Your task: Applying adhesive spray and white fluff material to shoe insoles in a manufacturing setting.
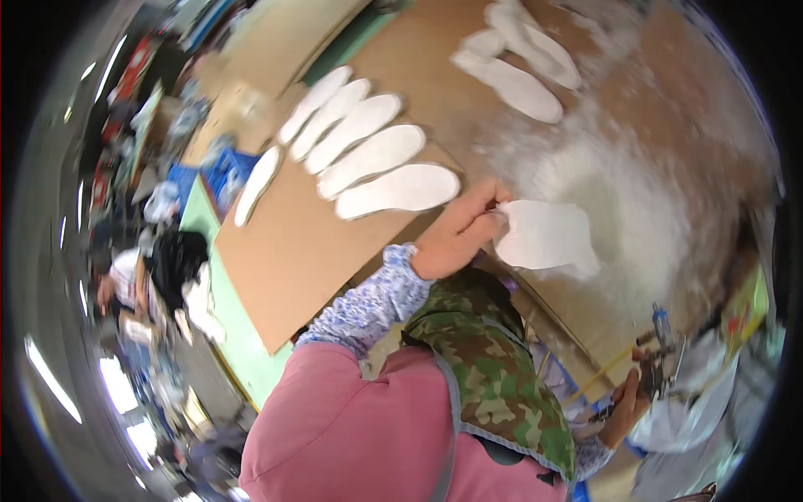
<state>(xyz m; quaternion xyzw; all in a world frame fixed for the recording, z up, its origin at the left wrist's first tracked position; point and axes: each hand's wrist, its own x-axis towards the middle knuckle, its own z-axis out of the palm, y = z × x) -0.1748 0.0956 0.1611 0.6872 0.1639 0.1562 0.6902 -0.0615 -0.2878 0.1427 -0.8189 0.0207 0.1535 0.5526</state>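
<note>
My left hand (464, 230) pinches one end of a white insole (544, 236) between thumb and fingers. It is held over the white-dusted part of the board, its far end smeared by motion. Down at the right, my right hand (627, 407) is wrapped round a spray gun (657, 361) with a blue fitting on top. Several white insoles (397, 191) lie side by side in a slanted row on brown cardboard, left of my left hand. A single insole (257, 186) lies apart, further left.
More white insoles (519, 88) lie in an overlapping heap at the far side. White residue (644, 209) coats the brown board (443, 50) at the right. A green table edge (222, 322) runs along the left. Plastic bags (686, 418) hang at lower right. Another person (125, 280) is at far left.
</note>
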